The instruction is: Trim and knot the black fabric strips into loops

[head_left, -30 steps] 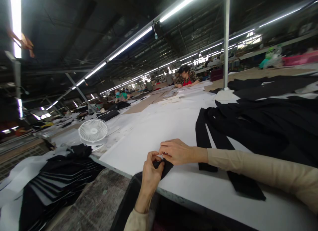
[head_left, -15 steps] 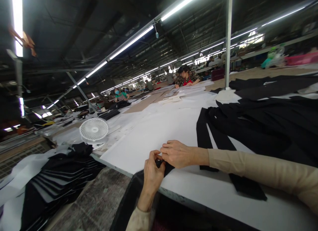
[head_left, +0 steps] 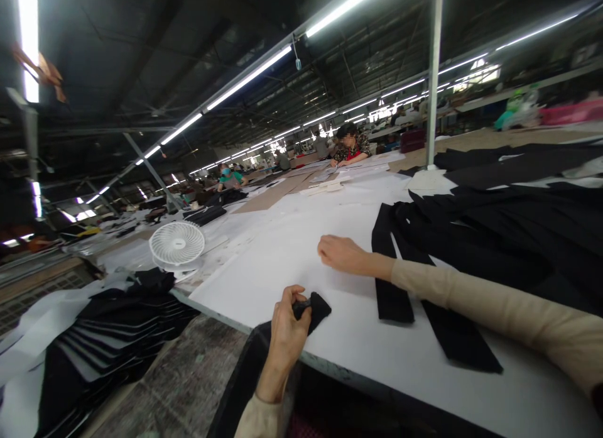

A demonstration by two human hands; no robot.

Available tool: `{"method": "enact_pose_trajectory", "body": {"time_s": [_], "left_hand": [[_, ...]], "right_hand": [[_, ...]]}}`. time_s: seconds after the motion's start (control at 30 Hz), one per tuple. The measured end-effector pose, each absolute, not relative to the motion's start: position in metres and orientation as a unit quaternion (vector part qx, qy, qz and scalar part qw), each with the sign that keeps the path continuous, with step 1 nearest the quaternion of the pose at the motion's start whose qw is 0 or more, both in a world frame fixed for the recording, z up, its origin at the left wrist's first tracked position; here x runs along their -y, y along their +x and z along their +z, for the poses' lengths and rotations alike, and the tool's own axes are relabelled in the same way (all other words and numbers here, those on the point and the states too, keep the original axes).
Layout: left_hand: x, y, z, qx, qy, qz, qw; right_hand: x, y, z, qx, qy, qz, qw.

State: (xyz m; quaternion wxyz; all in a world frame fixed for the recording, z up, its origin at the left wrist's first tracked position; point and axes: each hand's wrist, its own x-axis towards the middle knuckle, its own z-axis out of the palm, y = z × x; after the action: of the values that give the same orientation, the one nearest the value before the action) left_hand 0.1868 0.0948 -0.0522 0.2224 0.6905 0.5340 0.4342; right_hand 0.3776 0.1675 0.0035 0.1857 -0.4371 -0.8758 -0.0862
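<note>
My left hand (head_left: pixel 288 325) is near the front edge of the white-covered table (head_left: pixel 273 249), thumb and fingers pinched on a piece of black fabric (head_left: pixel 320 311). One corner of that piece sticks up past the fingertips, while a long dark length hangs over the table edge beneath the wrist. Up and to the right, apart from the fabric, my right hand (head_left: pixel 346 254) hovers over the white surface with curled fingers. Whatever its fingertips may hold is too small to see. Under the right forearm lie black fabric strips (head_left: pixel 394 300).
A large heap of black fabric (head_left: pixel 494 237) covers the table's right side, beside a metal post (head_left: pixel 432 80). At left are a white fan (head_left: pixel 177 243) and layered black and white cut pieces (head_left: pixel 103 337). Two people (head_left: pixel 351 146) work farther back.
My right hand has left the fabric at my left hand and moved up and slightly right. My left hand keeps its pinch, and the fabric corner now shows.
</note>
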Motion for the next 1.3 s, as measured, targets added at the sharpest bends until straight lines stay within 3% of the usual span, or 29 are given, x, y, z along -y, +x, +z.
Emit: {"method": "enact_pose_trajectory", "body": {"time_s": [0.07,0.17,0.3,0.5,0.77,0.97,1.3], "left_hand": [[-0.096,0.187,-0.051,-0.539,0.678,0.441,0.235],[-0.102,0.192,-0.048,-0.532,0.644,0.477,0.273],[-0.11,0.197,-0.042,-0.525,0.608,0.507,0.312],[-0.117,0.192,-0.036,-0.5,0.587,0.502,0.392],[-0.133,0.21,-0.03,-0.592,0.711,0.331,0.186],[-0.133,0.223,-0.031,-0.6,0.725,0.3,0.155],[-0.13,0.223,-0.028,-0.61,0.728,0.275,0.145]], "right_hand": [[-0.173,0.389,0.009,0.86,-0.461,0.022,0.216],[-0.166,0.389,0.009,0.866,-0.392,0.247,0.189],[-0.159,0.377,-0.003,0.851,-0.349,0.34,0.195],[-0.173,0.387,-0.006,0.846,-0.384,0.315,0.195],[-0.184,0.404,-0.002,0.88,-0.383,0.244,0.134],[-0.199,0.417,-0.005,0.915,-0.364,0.085,0.154],[-0.186,0.41,0.0,0.937,-0.309,0.063,0.151]]}}
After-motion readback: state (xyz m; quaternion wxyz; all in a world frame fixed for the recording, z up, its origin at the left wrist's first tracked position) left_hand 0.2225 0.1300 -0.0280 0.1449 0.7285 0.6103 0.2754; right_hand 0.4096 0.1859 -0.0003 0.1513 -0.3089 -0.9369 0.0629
